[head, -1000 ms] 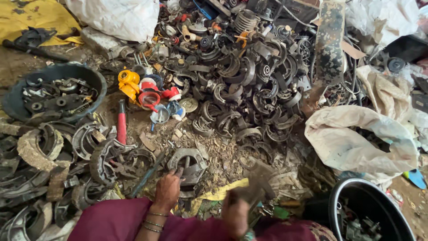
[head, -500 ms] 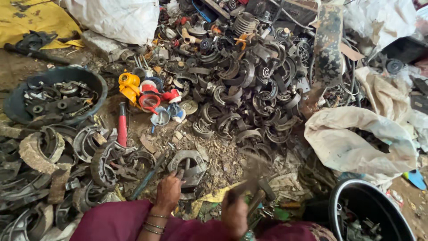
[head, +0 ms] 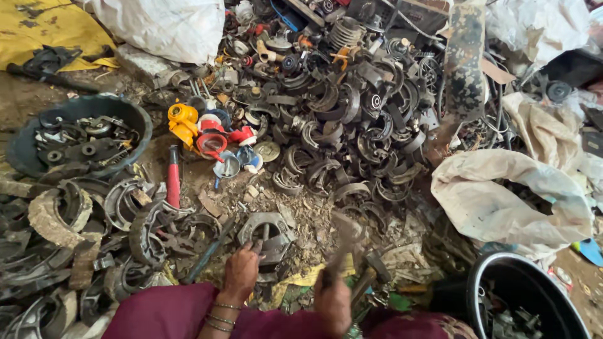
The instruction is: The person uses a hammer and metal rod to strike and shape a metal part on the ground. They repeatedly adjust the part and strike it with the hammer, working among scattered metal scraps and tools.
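Note:
My left hand point(head: 241, 274) rests on a grey metal housing point(head: 269, 233) on the ground and pinches a short dark rod that stands on it. My right hand point(head: 333, 302) grips the handle of a hammer point(head: 347, 242). The hammer is blurred and raised just right of the housing. Both hands are low in the view, above a maroon garment point(head: 176, 317) over my lap. Debris and rust flakes lie around the housing.
A large heap of curved brake shoes point(head: 339, 135) fills the middle and back. A dark tub point(head: 135, 116) of parts sits at the left, a black bucket point(head: 487, 276) at the lower right, and a dirty sack point(head: 502, 201) at the right. A red-handled tool point(head: 173, 179) and yellow and red parts point(head: 188, 122) lie nearby.
The hammer in my right hand has swung, its blurred head now higher and closer to the housing. My left hand stays on the rod.

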